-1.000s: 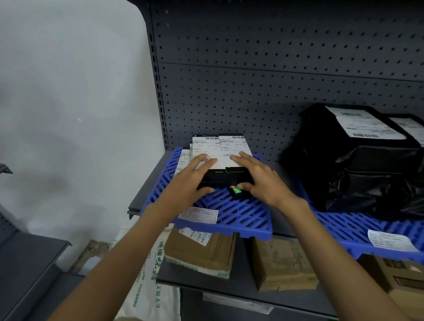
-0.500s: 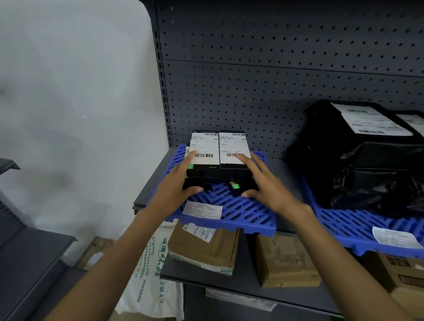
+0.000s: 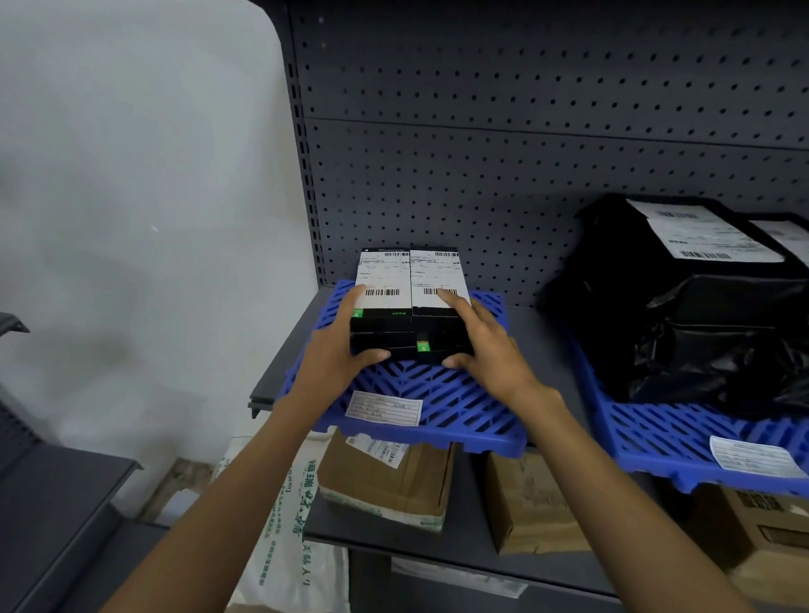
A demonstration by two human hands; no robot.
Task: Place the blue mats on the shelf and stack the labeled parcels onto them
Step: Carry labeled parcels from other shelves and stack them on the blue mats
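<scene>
Right mat (image 3: 667,437) loaded, left mat (image 3: 458,403) placed; my left hand (image 3: 339,349) and right hand (image 3: 485,345) pinch boxed parcels (image 3: 412,306) onto it, thumbs against fingers.

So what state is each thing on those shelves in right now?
black boxes: stacked on the left blue mat, labels up
left hand: grips the stack's left side
right hand: grips its right side
left blue mat: flat on the shelf
right blue mat: flat, carrying black bagged parcels
</scene>
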